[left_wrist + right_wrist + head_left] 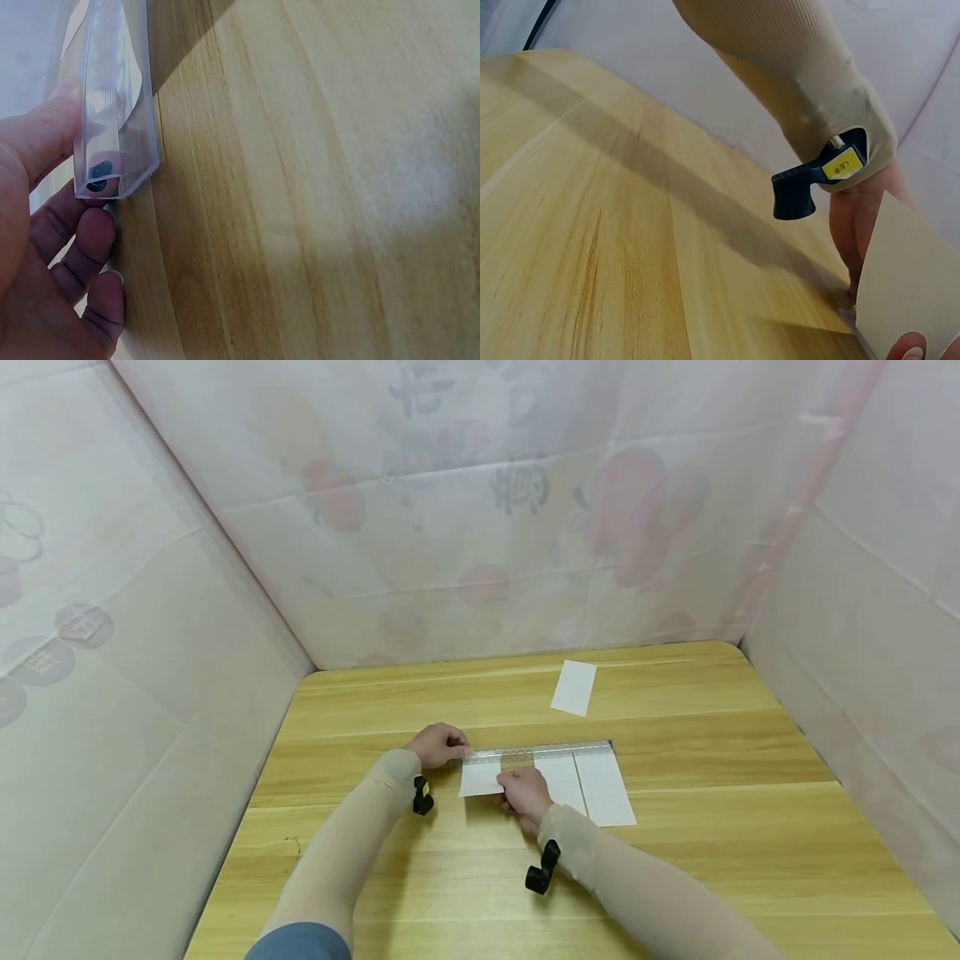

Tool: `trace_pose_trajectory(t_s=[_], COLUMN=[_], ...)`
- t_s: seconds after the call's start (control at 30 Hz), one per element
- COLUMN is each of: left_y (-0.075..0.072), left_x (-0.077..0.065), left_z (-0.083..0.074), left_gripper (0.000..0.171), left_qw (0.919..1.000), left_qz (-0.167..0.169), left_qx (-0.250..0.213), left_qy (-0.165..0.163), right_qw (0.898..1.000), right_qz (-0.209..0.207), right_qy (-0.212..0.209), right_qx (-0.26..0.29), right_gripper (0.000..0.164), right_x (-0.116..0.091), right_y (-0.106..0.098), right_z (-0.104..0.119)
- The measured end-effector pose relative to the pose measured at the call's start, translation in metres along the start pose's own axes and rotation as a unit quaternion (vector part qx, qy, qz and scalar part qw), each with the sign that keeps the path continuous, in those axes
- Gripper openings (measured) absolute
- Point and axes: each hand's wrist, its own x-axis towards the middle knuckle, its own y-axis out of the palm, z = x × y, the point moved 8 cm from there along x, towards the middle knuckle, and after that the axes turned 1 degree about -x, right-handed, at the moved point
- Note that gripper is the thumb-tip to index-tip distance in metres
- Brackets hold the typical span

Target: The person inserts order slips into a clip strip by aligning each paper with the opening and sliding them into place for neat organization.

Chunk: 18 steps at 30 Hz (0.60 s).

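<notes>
A clear plastic strip [558,750] lies across the table, with white paper cards [606,789] hanging from its near side. My left hand [438,746] pinches the strip's left end; in the left wrist view, the thumb is on one face of the clear plastic [112,142] and fingers are behind it. Near the strip's left part, my right hand [527,797] pinches a white paper card [480,779] by its lower right side. The card's upper edge is at the strip; whether it sits inside cannot be told. The right wrist view shows this card [904,277] tilted up.
Beyond the strip, a loose white card [574,687] lies on the wooden table [360,710]. Pale printed sheets [480,552] hang round the back and sides. Black wrist cameras [542,868] are strapped to both sleeved arms.
</notes>
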Motion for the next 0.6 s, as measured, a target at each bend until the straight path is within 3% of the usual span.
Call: trace_pose_trajectory(t_s=[0.6], left_y=[0.0002], left_x=[-0.0008], left_z=[-0.0003], left_gripper=[0.014], left_qw=[0.9999], left_qz=[-0.003], left_qx=[-0.011], left_qy=[-0.005], right_qw=[1.0], right_qz=[-0.009], right_qy=[0.0], right_qx=[0.008], right_gripper=[0.018], right_x=[-0.0004], right_y=[-0.0037], right_z=[0.0026])
